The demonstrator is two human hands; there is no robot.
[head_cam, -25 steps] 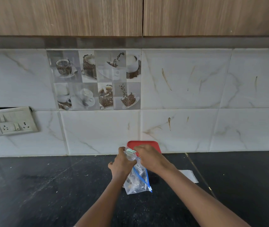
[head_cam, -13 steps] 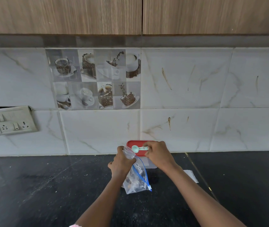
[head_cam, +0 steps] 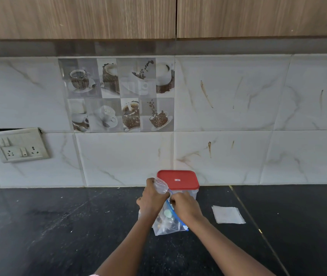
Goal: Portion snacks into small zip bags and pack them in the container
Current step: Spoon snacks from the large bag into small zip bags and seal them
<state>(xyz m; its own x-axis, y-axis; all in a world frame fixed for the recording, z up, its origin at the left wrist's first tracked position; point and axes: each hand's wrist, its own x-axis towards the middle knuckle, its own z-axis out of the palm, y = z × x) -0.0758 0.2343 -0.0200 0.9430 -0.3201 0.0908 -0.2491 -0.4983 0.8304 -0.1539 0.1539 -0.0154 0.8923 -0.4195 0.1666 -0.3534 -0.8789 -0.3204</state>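
Note:
A clear zip bag (head_cam: 170,226) with a blue seal strip stands on the black counter (head_cam: 59,226), holding some snack pieces. My left hand (head_cam: 152,199) grips the bag's upper left edge and holds its mouth up. My right hand (head_cam: 185,206) is curled at the mouth around the handle of a pale green spoon (head_cam: 166,213), whose bowl shows through the plastic inside the bag. Right behind the bag stands a clear container (head_cam: 193,193) with a red lid (head_cam: 178,179) on it, against the wall.
A flat, empty-looking small clear bag (head_cam: 228,214) lies on the counter to the right of my right hand. A switch and socket plate (head_cam: 22,145) sits on the tiled wall at the left. Wooden cupboards hang overhead.
My right hand has come down from above the bag's mouth, and the spoon now reaches inside the bag. The left hand keeps its grip on the bag.

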